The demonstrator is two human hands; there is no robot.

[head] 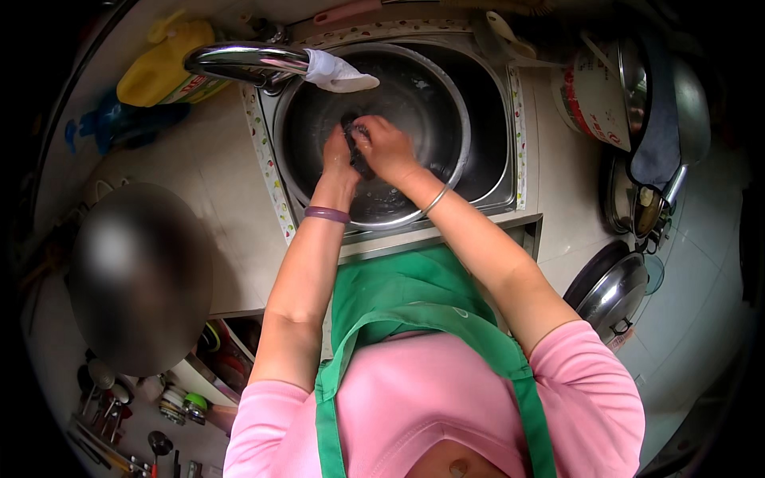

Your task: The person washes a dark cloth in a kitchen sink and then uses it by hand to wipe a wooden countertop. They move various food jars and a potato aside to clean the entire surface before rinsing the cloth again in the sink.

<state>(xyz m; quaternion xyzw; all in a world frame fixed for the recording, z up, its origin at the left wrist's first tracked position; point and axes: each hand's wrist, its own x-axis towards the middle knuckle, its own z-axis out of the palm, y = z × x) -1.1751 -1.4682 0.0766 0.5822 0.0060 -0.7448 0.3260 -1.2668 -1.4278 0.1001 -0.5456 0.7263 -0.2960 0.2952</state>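
Observation:
A large round metal basin (464, 140) sits in the sink, with water in it. Over the basin, my left hand (339, 152) holds a dark, wet, elongated item (357, 152) that I cannot identify. My right hand (385, 146) grips the same item from the other side, fingers bent against its upper part. Both palms hide much of it. Above the hands reaches a chrome faucet (245, 57), its spout end wrapped in a white cloth (337, 71). The faucet's tip points over the basin's upper left part.
The steel sink (493, 119) has a patterned trim. Left stand a yellow bottle (161, 66) and a blue spray bottle (125, 122). Right are a white bucket (591, 101), a lidded pan (612, 293) and other cookware. Utensils and jars lie lower left, near a blurred oval.

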